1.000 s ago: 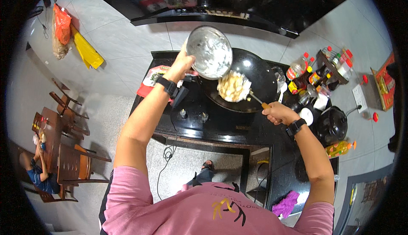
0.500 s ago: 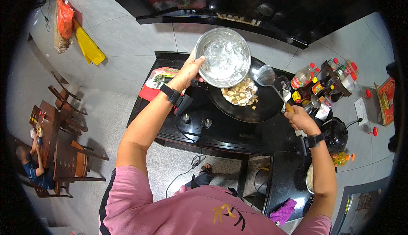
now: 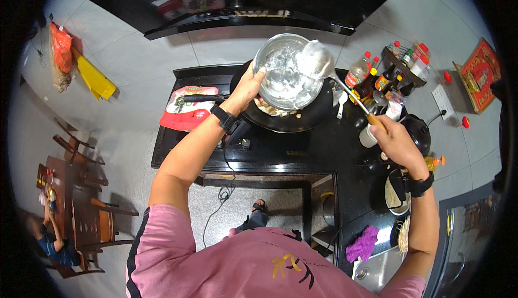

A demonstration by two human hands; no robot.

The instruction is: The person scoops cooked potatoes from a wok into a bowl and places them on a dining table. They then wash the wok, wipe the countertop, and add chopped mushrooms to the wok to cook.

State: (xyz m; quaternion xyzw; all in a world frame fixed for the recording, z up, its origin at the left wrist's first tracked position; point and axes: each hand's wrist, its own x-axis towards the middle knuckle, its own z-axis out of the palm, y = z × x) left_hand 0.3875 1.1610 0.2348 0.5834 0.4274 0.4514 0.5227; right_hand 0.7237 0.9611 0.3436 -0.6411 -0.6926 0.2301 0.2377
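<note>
My left hand (image 3: 251,88) is closed on the rim of a metal bowl (image 3: 280,90), thumb inside. The bowl tilts above the wok, its inside wet and shiny with whitish residue. In my right hand (image 3: 398,142) is the wooden handle of a metal spatula (image 3: 317,60), its rounded head over the bowl's right rim. Whether they touch, I cannot tell. Below, the dark wok (image 3: 280,125) holds pale brown, cut food pieces (image 3: 272,109), mostly hidden by the bowl. The wok's black handle points left past my left wrist.
A red and white package (image 3: 186,117) lies left of the wok. Sauce bottles (image 3: 380,79) stand at the right, with a white cup (image 3: 368,137) nearer. A purple cloth (image 3: 362,243) lies by the sink (image 3: 377,271). Another person (image 3: 56,244) sits at a wooden table far left.
The spatula head has risen from the wok to the bowl's right rim. My right hand has lifted with it. The view has shifted, and the bowl now hides more of the food.
</note>
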